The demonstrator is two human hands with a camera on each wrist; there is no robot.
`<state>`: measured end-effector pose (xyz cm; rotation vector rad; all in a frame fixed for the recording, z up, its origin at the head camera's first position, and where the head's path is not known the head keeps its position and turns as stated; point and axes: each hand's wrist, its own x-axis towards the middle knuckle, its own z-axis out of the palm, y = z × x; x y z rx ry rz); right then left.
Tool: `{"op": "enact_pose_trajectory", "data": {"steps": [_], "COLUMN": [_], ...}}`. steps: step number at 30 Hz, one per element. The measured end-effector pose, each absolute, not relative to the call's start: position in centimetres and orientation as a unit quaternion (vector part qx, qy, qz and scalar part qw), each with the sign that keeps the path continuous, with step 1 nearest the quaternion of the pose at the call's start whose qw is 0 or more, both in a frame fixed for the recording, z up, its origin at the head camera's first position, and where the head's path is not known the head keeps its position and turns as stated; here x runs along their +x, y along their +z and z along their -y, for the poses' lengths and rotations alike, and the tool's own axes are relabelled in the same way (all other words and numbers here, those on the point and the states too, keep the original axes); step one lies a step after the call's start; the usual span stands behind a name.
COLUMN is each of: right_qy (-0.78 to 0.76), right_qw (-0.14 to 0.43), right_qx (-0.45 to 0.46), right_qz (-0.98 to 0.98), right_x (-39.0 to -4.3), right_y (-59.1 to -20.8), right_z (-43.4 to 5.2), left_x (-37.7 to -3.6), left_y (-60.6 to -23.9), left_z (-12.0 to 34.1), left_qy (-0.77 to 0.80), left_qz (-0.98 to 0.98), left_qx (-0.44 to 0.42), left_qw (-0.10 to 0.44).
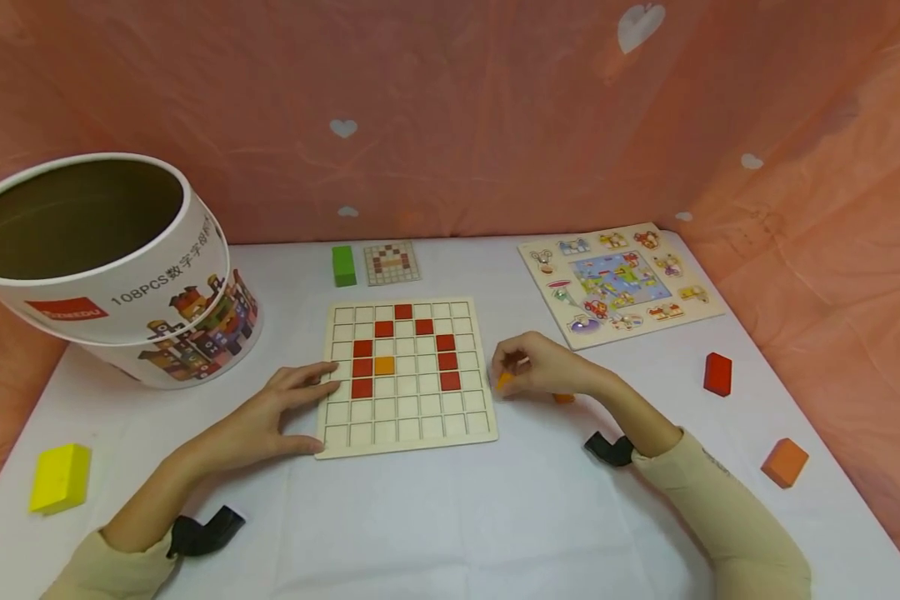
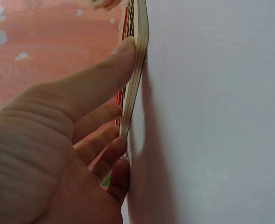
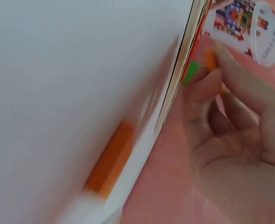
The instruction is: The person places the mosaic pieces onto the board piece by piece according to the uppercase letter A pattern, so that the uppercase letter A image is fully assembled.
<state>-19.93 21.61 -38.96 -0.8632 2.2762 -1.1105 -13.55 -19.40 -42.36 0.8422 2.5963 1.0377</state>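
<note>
A wooden grid board (image 1: 412,425) lies in the middle of the table, with several red tiles (image 1: 403,312) and one orange tile (image 1: 384,366) set in its cells. My left hand (image 1: 258,421) rests at the board's left edge, fingers spread and relaxed; the left wrist view has its thumb and fingertips touching the board's side. Just off the right edge, my right hand (image 1: 543,364) pinches a small orange tile (image 1: 504,381) between thumb and forefinger. Behind that wrist an orange block (image 3: 110,161) lies on the table, mostly covered by the arm in the head view.
Beyond the board are a green block (image 1: 343,266) and a small pattern card (image 1: 392,263). A large white bucket (image 1: 75,296) stands at left, a yellow block (image 1: 61,478) before it. To the right lie a picture puzzle (image 1: 555,304), a red block (image 1: 717,374) and another orange block (image 1: 784,463).
</note>
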Motion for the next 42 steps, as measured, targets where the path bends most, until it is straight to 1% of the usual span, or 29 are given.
{"op": "enact_pose_trajectory", "data": {"steps": [5, 11, 17, 22, 28, 36, 42], "right_qy": [-0.434, -0.428, -0.394, -0.366, -0.355, -0.389, -0.383], "right_qw": [0.224, 0.22, 0.226, 0.227, 0.226, 0.209, 0.187], "right_qx": [-0.322, -0.342, -0.356, -0.372, -0.356, -0.332, -0.331], "right_qz": [-0.811, -0.807, -0.817, -0.822, -0.834, -0.834, -0.842], "right_x": [-21.6, -23.0, -23.5, -23.5, -23.4, -23.1, -22.6], "right_y": [-38.6, -37.7, -37.6, -38.0, -38.1, -38.4, -38.3], "right_z": [-17.9, -13.5, -10.9, -9.9, -9.3, -9.3, -9.7], "left_x": [-13.5, -13.5, -13.6, -13.6, -13.6, -13.6, -13.6], "left_y": [-42.5, -42.5, -42.5, -42.5, -42.5, -42.5, -42.4], "left_z": [19.4, 19.5, 19.5, 19.5, 19.5, 19.6, 19.6], "left_qy": [0.356, 0.355, 0.354, 0.354, 0.355, 0.355, 0.356], "left_qz": [-0.882, -0.882, -0.882, -0.882, -0.881, -0.881, -0.881], "left_qx": [0.289, 0.288, 0.289, 0.29, 0.292, 0.291, 0.292], "left_qw": [0.113, 0.113, 0.112, 0.11, 0.11, 0.112, 0.111]}}
